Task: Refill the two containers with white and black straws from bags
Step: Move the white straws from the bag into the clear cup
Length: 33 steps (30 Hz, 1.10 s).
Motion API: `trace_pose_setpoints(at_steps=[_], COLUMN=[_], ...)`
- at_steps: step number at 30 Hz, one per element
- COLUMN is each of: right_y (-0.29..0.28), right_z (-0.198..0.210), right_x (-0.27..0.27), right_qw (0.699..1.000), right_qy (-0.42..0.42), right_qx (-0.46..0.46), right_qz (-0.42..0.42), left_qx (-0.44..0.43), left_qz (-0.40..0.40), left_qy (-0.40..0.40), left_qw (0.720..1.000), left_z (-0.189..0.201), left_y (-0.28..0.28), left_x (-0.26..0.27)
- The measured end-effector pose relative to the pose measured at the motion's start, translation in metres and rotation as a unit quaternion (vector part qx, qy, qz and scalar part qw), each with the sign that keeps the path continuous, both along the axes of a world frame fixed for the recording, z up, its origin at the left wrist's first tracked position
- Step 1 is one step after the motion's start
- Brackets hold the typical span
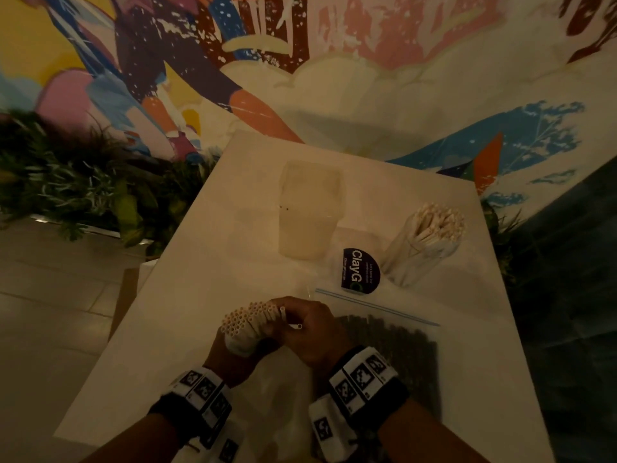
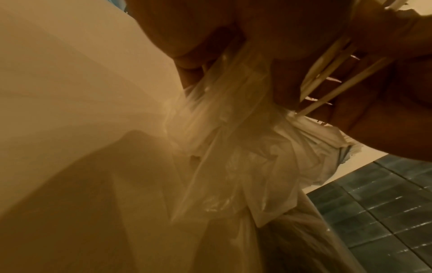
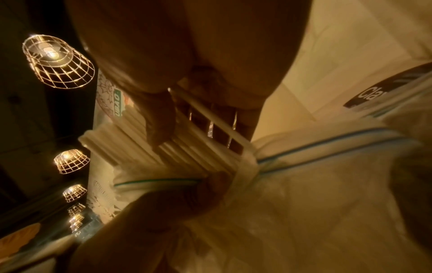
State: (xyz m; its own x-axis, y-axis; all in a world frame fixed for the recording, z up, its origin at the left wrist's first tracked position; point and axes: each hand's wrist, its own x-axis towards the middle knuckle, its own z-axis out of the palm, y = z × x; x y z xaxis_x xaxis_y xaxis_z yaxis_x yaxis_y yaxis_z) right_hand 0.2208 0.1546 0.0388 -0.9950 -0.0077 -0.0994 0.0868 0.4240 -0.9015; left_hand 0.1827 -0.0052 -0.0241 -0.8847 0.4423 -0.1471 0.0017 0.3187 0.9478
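My left hand (image 1: 230, 359) grips a bundle of white straws (image 1: 252, 317) with the mouth of a clear zip bag (image 1: 243, 345) bunched round it, low over the table's near side. My right hand (image 1: 310, 332) curls over the bundle from the right and pinches some straws, one of them sticking out sideways (image 1: 296, 326). The right wrist view shows my thumb (image 3: 158, 120) pressed on the straws (image 3: 187, 149). The crumpled bag (image 2: 233, 147) hangs below in the left wrist view. An empty translucent container (image 1: 310, 208) and a container of white straws (image 1: 430, 242) stand farther back.
A zip bag of black straws (image 1: 390, 345) lies flat right of my hands. A round dark label reading "ClayG" (image 1: 362, 270) lies by the straw container. Plants (image 1: 83, 182) border the white table (image 1: 187, 295) on the left; dark tiled floor (image 1: 567, 279) is on the right.
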Motion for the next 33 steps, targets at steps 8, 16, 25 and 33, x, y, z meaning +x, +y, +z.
trace_pose_setpoints(at_steps=[8,16,25,33], right_y=[0.002,0.011,0.026,0.032], right_z=[-0.009,-0.004,-0.023,-0.040], right_x=[0.004,0.003,0.002,0.007], right_qw=[0.997,0.988,0.990,0.985], right_qy=[0.063,0.036,0.021,-0.024], right_qx=[0.016,-0.092,-0.040,0.167], right_qz=[-0.047,-0.115,-0.136,-0.044], left_qx=[-0.004,-0.011,0.006,0.011], left_qz=[-0.050,-0.012,-0.029,-0.027], left_qy=[0.007,-0.024,0.028,0.016], left_qw=[0.999,1.000,0.999,0.999], left_z=[0.007,-0.015,-0.004,-0.009], left_y=[0.016,0.009,0.005,0.004], left_x=[0.001,-0.005,-0.003,-0.005])
